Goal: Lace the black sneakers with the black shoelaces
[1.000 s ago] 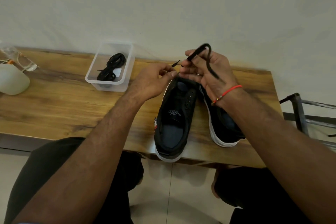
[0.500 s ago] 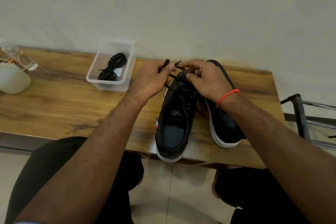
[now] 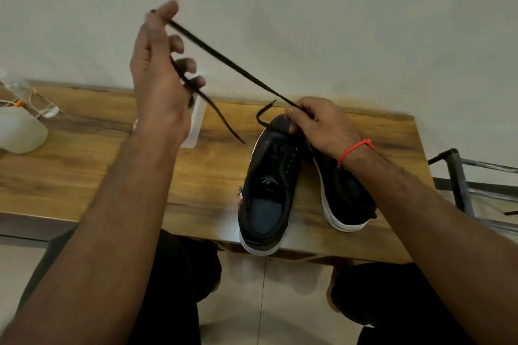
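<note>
Pinching a black shoelace point(image 3: 224, 60) between thumb and forefinger, the left hand point(image 3: 157, 70) was raised well above the wooden table point(image 3: 98, 165), other fingers loosely curled; the lace's free tail hung down past the palm, its tip just above the table. Lace ran taut down to the right hand point(image 3: 316, 124), which pinched it at the toe end of the left sneaker point(image 3: 266, 190); a short loop of lace stuck out just beside that grip. Right sneaker point(image 3: 344, 199) sat touching the left one, partly under the right wrist, which wore a red thread band point(image 3: 354, 150). Both shoes stood at the table's near edge. Clear plastic bin point(image 3: 196, 126) was mostly hidden behind the left wrist, contents couldn't be seen. White rounded object point(image 3: 19, 134) and clear glasses point(image 3: 36, 101) at far left. Metal rack point(image 3: 459, 173) stood right of the table.
</note>
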Action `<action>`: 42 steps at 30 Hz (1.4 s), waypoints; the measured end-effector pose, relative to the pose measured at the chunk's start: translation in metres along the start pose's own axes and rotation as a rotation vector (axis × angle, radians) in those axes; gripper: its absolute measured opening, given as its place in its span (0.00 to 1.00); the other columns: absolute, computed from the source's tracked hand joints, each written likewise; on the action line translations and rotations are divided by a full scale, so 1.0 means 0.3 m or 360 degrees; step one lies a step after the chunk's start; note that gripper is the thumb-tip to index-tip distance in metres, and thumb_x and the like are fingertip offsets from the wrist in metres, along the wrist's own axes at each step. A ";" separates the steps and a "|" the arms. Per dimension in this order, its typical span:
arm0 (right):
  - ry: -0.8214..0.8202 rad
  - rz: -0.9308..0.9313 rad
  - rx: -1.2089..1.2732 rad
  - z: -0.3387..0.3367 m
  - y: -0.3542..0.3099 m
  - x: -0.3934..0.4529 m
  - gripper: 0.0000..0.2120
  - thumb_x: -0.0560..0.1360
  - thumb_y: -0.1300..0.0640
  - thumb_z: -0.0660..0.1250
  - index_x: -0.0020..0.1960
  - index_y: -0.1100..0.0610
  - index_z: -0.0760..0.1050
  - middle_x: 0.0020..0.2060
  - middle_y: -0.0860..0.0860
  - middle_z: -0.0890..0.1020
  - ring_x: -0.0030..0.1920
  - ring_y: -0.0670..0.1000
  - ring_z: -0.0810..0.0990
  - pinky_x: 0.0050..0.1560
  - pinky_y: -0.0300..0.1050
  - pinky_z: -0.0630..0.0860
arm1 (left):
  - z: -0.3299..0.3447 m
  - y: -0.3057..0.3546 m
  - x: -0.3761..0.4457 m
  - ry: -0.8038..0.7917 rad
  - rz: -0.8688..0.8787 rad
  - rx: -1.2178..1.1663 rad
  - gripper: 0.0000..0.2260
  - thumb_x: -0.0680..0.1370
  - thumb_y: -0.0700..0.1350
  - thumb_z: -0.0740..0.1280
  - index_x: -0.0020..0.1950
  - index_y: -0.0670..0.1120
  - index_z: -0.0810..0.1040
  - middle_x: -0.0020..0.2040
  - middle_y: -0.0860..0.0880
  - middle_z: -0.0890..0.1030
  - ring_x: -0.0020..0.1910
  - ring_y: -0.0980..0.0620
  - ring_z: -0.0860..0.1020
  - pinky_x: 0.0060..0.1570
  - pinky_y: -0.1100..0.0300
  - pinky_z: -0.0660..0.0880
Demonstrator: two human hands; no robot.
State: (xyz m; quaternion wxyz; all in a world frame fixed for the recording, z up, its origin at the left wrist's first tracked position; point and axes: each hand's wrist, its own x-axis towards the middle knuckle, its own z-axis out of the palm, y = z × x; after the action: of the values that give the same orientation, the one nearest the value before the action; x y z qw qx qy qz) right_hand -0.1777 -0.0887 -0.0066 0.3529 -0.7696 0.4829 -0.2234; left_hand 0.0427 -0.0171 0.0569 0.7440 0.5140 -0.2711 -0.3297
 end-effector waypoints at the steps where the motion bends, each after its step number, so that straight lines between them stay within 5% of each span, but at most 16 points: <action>1: 0.0037 0.0018 0.0020 -0.006 -0.001 0.006 0.10 0.82 0.50 0.64 0.46 0.52 0.80 0.34 0.44 0.83 0.32 0.33 0.77 0.35 0.25 0.68 | -0.023 0.008 0.012 0.0071 -0.0106 0.0131 0.15 0.85 0.56 0.59 0.59 0.54 0.83 0.38 0.55 0.71 0.30 0.57 0.66 0.28 0.62 0.65; 4: 0.0130 0.0018 0.0049 -0.019 -0.002 0.020 0.09 0.79 0.51 0.69 0.58 0.50 0.79 0.48 0.45 0.83 0.48 0.37 0.79 0.52 0.35 0.75 | -0.042 -0.004 0.009 -0.0175 -0.0337 0.0856 0.14 0.85 0.54 0.60 0.50 0.52 0.83 0.31 0.57 0.68 0.25 0.58 0.60 0.24 0.62 0.56; 7: -0.0054 -0.0256 0.0026 -0.023 -0.039 -0.004 0.35 0.76 0.53 0.73 0.78 0.47 0.60 0.71 0.48 0.72 0.71 0.45 0.69 0.69 0.41 0.66 | 0.032 -0.017 -0.066 -0.0904 -0.0386 0.1266 0.14 0.84 0.54 0.62 0.45 0.49 0.81 0.28 0.58 0.67 0.24 0.59 0.61 0.25 0.63 0.56; 10: -0.0328 -0.0579 0.0092 -0.024 -0.079 -0.029 0.32 0.77 0.64 0.67 0.77 0.48 0.63 0.67 0.48 0.77 0.65 0.46 0.77 0.66 0.41 0.73 | 0.088 -0.043 -0.135 -0.1319 -0.0314 0.1334 0.16 0.85 0.53 0.62 0.42 0.46 0.78 0.27 0.58 0.68 0.24 0.60 0.63 0.24 0.65 0.60; 13: -0.0319 -0.0546 0.0149 -0.043 -0.079 -0.028 0.11 0.80 0.64 0.64 0.59 0.53 0.79 0.43 0.49 0.85 0.44 0.47 0.84 0.50 0.42 0.80 | 0.086 -0.030 -0.132 -0.1215 -0.0230 0.1346 0.16 0.84 0.53 0.62 0.44 0.45 0.79 0.27 0.59 0.70 0.24 0.61 0.65 0.26 0.68 0.62; 17: 0.0090 -0.0131 0.0787 -0.109 -0.078 -0.006 0.09 0.82 0.63 0.62 0.55 0.57 0.80 0.31 0.52 0.77 0.24 0.48 0.72 0.35 0.41 0.79 | 0.044 0.011 -0.109 -0.1133 -0.0305 0.1218 0.15 0.85 0.55 0.60 0.48 0.49 0.81 0.30 0.58 0.67 0.27 0.58 0.61 0.28 0.63 0.59; 21: 0.0360 0.0143 0.1077 -0.200 -0.066 -0.016 0.08 0.82 0.62 0.63 0.55 0.62 0.81 0.31 0.53 0.76 0.24 0.48 0.68 0.38 0.50 0.83 | 0.028 0.044 -0.120 -0.1295 -0.0430 0.1098 0.15 0.86 0.55 0.58 0.51 0.49 0.81 0.33 0.55 0.64 0.29 0.57 0.60 0.26 0.64 0.60; 24: 0.0157 0.0164 0.0721 -0.192 -0.052 -0.047 0.07 0.81 0.63 0.66 0.56 0.60 0.81 0.36 0.53 0.82 0.27 0.49 0.76 0.42 0.50 0.81 | 0.044 0.051 -0.145 -0.1389 -0.0437 0.1055 0.16 0.84 0.57 0.60 0.52 0.48 0.82 0.34 0.52 0.62 0.29 0.55 0.58 0.26 0.62 0.55; 27: -0.0143 -0.0034 0.0383 -0.158 -0.057 -0.080 0.23 0.76 0.60 0.72 0.69 0.48 0.73 0.53 0.50 0.82 0.48 0.50 0.83 0.53 0.45 0.79 | 0.073 0.048 -0.172 -0.1338 -0.0386 0.0994 0.19 0.82 0.59 0.62 0.47 0.44 0.81 0.31 0.51 0.61 0.28 0.54 0.57 0.27 0.60 0.54; 30: -0.0315 -0.0306 0.0142 -0.130 -0.094 -0.116 0.35 0.73 0.51 0.74 0.75 0.38 0.63 0.65 0.45 0.76 0.65 0.48 0.76 0.66 0.46 0.73 | 0.101 0.046 -0.200 -0.1274 -0.0370 0.0948 0.20 0.82 0.59 0.62 0.42 0.44 0.78 0.28 0.53 0.63 0.26 0.55 0.58 0.28 0.59 0.54; 35: -0.0251 -0.0475 0.0374 -0.114 -0.151 -0.153 0.10 0.81 0.61 0.66 0.48 0.45 0.76 0.39 0.40 0.81 0.42 0.43 0.82 0.47 0.38 0.76 | 0.116 0.046 -0.221 -0.1283 -0.0429 0.0717 0.16 0.84 0.54 0.60 0.50 0.43 0.80 0.30 0.55 0.64 0.28 0.56 0.58 0.28 0.61 0.53; 39: -0.0072 -0.0295 0.0686 -0.138 -0.146 -0.155 0.07 0.82 0.55 0.65 0.50 0.53 0.82 0.30 0.48 0.76 0.28 0.50 0.77 0.33 0.43 0.74 | 0.111 0.035 -0.209 -0.1292 -0.0509 0.0485 0.16 0.86 0.48 0.59 0.63 0.38 0.79 0.34 0.52 0.66 0.30 0.57 0.60 0.29 0.61 0.57; 42: 0.0010 -0.0242 0.0788 -0.160 -0.130 -0.129 0.09 0.82 0.60 0.64 0.54 0.54 0.83 0.29 0.49 0.75 0.25 0.44 0.68 0.26 0.36 0.65 | 0.101 0.003 -0.205 -0.1305 -0.0452 0.0626 0.14 0.85 0.47 0.60 0.58 0.40 0.82 0.35 0.51 0.72 0.31 0.56 0.64 0.29 0.63 0.62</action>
State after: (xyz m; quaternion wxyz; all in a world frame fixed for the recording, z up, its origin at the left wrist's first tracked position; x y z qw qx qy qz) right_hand -0.2045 -0.0584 0.0541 0.5111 -0.6932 0.3553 -0.3632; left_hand -0.0186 0.0127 0.0637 0.4120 0.5046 -0.5267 -0.5461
